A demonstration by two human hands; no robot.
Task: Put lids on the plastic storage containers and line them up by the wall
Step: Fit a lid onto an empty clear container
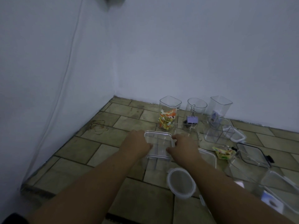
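Observation:
A clear square container stands on the tiled floor in front of me with a clear lid on its top. My left hand grips the lid's left edge and my right hand its right edge. By the wall stand three open clear containers: one with colourful wrappers, a round one with binder clips, and a square one.
A round lid lies on the floor under my right forearm. To the right are a divided clear container, a white-rimmed lid, a snack packet, a dark-rimmed lid and more clear containers. White walls meet in the corner.

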